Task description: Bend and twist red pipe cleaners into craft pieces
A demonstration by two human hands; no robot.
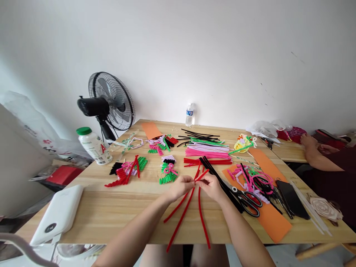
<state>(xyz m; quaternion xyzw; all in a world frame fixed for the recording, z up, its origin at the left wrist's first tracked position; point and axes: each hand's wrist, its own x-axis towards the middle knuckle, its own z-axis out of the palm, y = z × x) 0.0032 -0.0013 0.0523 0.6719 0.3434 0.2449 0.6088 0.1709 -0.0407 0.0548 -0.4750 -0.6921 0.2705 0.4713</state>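
Note:
Several red pipe cleaners (185, 211) cross between my two hands, and their loose ends hang toward the table's front edge. My left hand (182, 186) pinches them at the crossing point. Close against it, my right hand (210, 186) pinches the same red stems, with short ends sticking up past the fingers. Beyond the hands lies a bundle of red pipe cleaners (222, 161), with pink ones (205, 151) behind it. A bundle of black pipe cleaners (219, 180) runs just right of my right hand, beside black-handled scissors (247, 202).
Coiled pipe-cleaner pieces (168, 170) lie left of my hands. Further left are a white power bank (58, 215), a green-capped bottle (94, 146) and a black fan (111, 100). A water bottle (189, 115) stands at the wall. At right lie a phone (292, 199) and another person's hand (308, 142).

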